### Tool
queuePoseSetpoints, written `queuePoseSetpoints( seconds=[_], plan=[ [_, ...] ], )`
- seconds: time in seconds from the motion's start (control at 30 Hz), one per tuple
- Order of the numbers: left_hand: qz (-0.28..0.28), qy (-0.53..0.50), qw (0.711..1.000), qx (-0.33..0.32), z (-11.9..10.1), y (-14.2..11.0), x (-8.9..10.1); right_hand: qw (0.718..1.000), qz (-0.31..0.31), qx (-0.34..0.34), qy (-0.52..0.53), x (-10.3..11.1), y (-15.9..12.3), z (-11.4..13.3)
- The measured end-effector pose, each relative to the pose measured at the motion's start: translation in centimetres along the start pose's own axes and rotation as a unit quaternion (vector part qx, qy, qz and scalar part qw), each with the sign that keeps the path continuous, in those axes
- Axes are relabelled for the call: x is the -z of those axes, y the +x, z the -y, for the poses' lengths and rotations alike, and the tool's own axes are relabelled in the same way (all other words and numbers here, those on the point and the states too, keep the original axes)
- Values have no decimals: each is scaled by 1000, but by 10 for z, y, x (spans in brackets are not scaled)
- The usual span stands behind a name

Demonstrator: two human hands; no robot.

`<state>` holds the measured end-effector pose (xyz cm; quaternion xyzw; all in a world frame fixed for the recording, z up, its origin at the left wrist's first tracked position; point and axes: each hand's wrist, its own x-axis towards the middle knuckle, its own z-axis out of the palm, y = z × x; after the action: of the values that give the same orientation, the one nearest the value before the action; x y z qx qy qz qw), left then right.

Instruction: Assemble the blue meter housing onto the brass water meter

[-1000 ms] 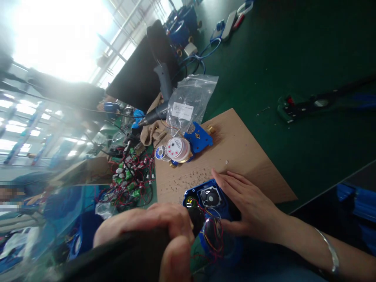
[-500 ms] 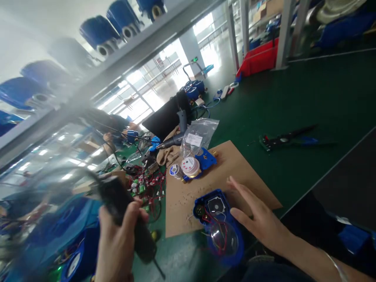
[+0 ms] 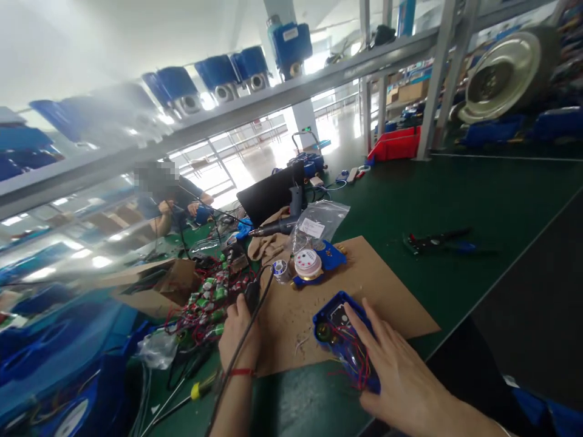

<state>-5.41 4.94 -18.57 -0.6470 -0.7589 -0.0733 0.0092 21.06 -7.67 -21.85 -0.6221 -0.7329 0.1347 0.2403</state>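
The person's left hand (image 3: pixel 238 343) is curled narrow around the matte black grip of a corded soldering iron (image 3: pixel 252 295), and a thin dark cord runs from it down past the wrist, which wears a red band (image 3: pixel 240 372). The right hand (image 3: pixel 401 370) is spread wide, its fingers (image 3: pixel 359 318) pressing on a glossy blue plastic meter housing (image 3: pixel 330 315). The housing lies open at the near edge of a cardboard sheet (image 3: pixel 392 303), with a tangle of thin red wires (image 3: pixel 353 358) spilling across it and a round dark component (image 3: pixel 323 332) at one end.

Farther along the rough brown cardboard, pale crumbs (image 3: pixel 291 318) lie scattered. Beyond them sit a round white-faced brass water meter (image 3: pixel 308 264) on a blue plate (image 3: pixel 331 258) and a small spool of solder (image 3: pixel 281 271), just beside each other. A crinkled clear plastic bag (image 3: pixel 319 227) and a soft beige cloth (image 3: pixel 268 249) lie behind them, under a black hot-air gun (image 3: pixel 277 226).

Left of the cardboard, a heap of small green parts on red wires (image 3: pixel 214 303) lies on the dark green mat (image 3: pixel 432 200) — a yellow-handled screwdriver (image 3: pixel 198 388) nearer the person, and a crimping tool (image 3: pixel 437 243) off to the right.
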Motion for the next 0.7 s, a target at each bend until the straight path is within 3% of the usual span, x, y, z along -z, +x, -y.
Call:
queuePoseSetpoints(
  seconds=[0.17, 0.27, 0.33, 0.47, 0.53, 0.6, 0.7],
  plan=[
    [-15, 38, 999, -19, -9, 27, -8, 999, -25, 17, -13, 5, 17, -3],
    [-19, 42, 998, -40, -14, 27, -13, 992, -21, -3, 121, 20, 27, -18],
    [-14, 26, 996, -83, -19, 10, -17, 957, -14, -33, 287, 35, 28, -37],
    [63, -69, 967, -236, -40, -33, -14, 801, 76, -136, 578, 62, 14, -78],
    [67, -125, 951, -275, -54, -33, -2, 751, 116, -147, 634, 70, 8, -92],
    [30, -169, 946, -275, -68, -13, 12, 739, 128, -121, 650, 73, 6, -98],
    [21, -196, 939, -281, -89, 38, 22, 759, 119, -95, 633, 74, 6, -100]
  ],
)
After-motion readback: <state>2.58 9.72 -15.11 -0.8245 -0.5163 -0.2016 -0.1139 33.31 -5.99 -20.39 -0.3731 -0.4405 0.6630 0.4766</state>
